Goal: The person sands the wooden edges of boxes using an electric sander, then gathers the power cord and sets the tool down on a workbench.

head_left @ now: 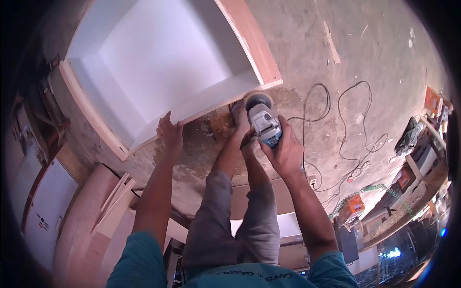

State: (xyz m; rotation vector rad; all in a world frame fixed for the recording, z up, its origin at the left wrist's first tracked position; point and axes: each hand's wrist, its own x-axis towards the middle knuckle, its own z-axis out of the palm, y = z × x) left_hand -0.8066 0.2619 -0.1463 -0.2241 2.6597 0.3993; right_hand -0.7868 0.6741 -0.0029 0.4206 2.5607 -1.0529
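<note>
My right hand (pixel 288 152) is wrapped round the body of an angle grinder (pixel 265 124), grey-white with a blue part near my palm. The grinder's round disc (pixel 258 100) is close to the near right corner of a wooden cabinet box (pixel 247 48); whether it touches the wood I cannot tell. White panels line the inside of the box, and its edges are bare wood. At the near edge of the box, my left hand (pixel 170 134) has its fingers apart and holds nothing; its fingertips are at the rim.
A dark cord (pixel 329 103) loops over the concrete floor (pixel 374 62) on the right, near a socket (pixel 312 182). Curved wooden panels (pixel 89 211) and thin strips (pixel 113 204) stand at the left. Orange boxes (pixel 355 204) and a green coiled hose (pixel 379 187) are at the lower right.
</note>
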